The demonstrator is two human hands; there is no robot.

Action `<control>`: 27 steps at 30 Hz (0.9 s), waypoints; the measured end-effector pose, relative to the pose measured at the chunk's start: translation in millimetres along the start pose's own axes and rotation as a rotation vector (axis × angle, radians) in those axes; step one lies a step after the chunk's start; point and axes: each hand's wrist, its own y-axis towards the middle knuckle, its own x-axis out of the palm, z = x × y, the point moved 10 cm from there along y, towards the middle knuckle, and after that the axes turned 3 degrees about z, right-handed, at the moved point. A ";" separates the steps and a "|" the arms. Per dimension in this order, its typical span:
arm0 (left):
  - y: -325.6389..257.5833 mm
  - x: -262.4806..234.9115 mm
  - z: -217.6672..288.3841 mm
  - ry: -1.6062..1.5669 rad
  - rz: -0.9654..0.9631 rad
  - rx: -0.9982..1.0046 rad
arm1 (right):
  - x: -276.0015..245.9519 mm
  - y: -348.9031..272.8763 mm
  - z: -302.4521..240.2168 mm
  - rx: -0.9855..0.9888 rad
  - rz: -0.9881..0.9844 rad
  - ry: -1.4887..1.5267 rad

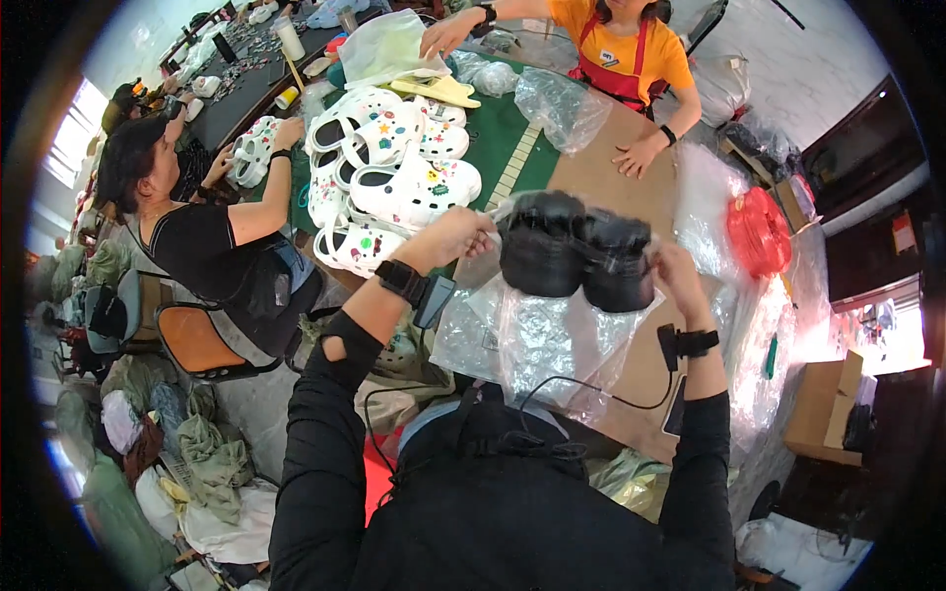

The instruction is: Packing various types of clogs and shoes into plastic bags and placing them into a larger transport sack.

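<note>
Above the table I hold up a clear plastic bag (507, 212) with a pair of black clogs (540, 246) in it, somewhat smeared by motion. My left hand (455, 239) is closed, pinching the bag's left edge. At the right edge, my right hand (678, 279) is closed on the bag too, its fingertips partly hidden behind the black clogs. Below them, flat clear plastic bags (532, 335) lie on the table's near edge. Just beyond my left hand is a pile of white clogs (414, 187) with colourful charms.
Brown cardboard (631, 148) covers part of the green tabletop (503, 128). Across the table a person in orange (631, 49) rests one hand on it. At left, a seated person in black (197, 212) handles a white clog (254, 153). A red plastic bundle (759, 231) lies at right.
</note>
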 end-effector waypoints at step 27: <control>-53.4 -31.0 -12.1 -0.163 0.242 0.038 | 85.4 -10.0 -27.6 0.502 -0.234 0.844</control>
